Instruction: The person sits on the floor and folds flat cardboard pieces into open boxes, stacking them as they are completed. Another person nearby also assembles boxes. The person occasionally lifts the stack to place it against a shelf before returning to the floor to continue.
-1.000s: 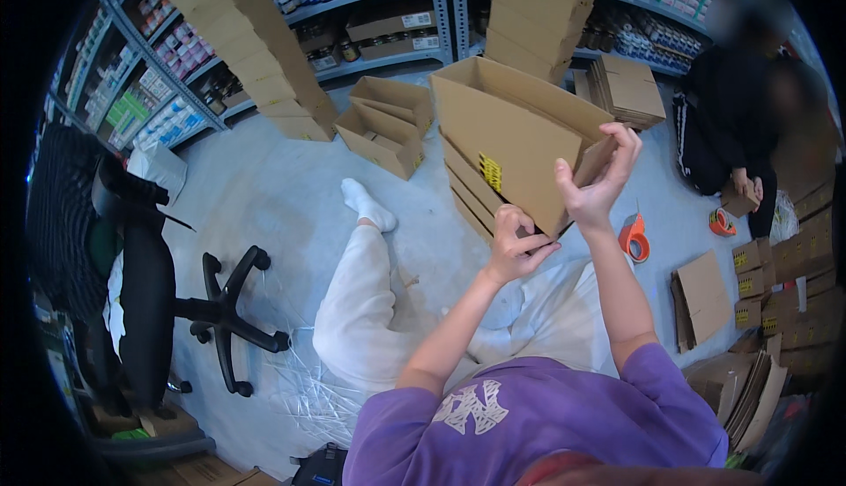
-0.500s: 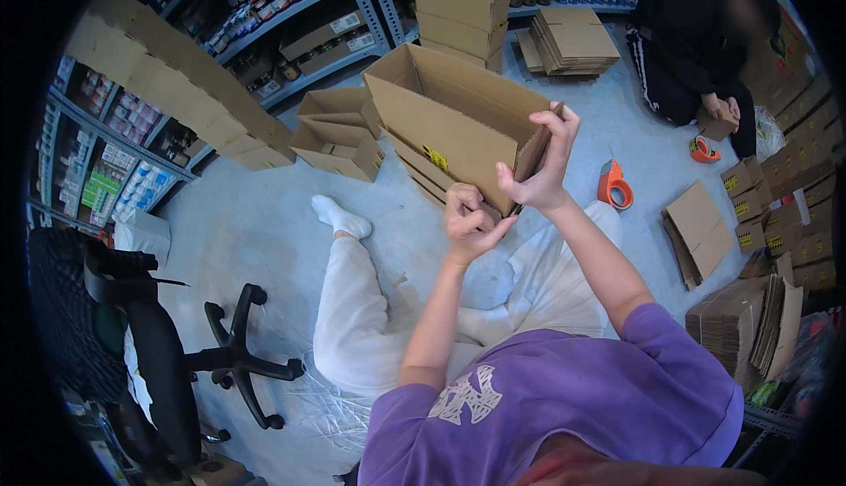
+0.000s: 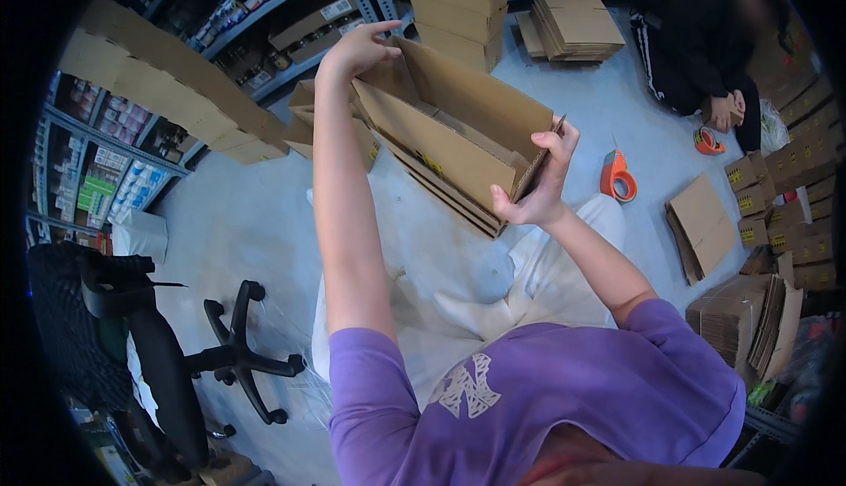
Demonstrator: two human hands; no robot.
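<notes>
At the middle of the floor, in front of a seated person in a purple shirt, is an open carton [image 3: 445, 138], its mouth upward and its long body running from far left to near right. From where I stand, the right grip [image 3: 546, 178] has the near right end of it: the thumb lies at the near corner and the bent fingers at the far one, spread wide and clasping the board between. The left grip [image 3: 361, 50] is at the carton's far left end, the wrist bent over the edge and the fingers loosely parted; it seems to touch the rim, though I cannot tell whether it closes on the cardboard. Under the carton's near wall, more cardboard edges [image 3: 458, 204] show in layers.

Just to the right of the carton sits an orange tape dispenser [image 3: 619, 178]; farther right lie some folded sheets [image 3: 702, 229]. Beyond the carton stand a tall stack of boxes [image 3: 458, 1] and, beside it, a pile of flat cardboard [image 3: 577, 28]. A smaller open box [image 3: 304, 125] shows to its left, partly behind the left forearm. Well off to its right, a co-worker [image 3: 687, 37] in dark clothes crouches, holding a small brown box.
</notes>
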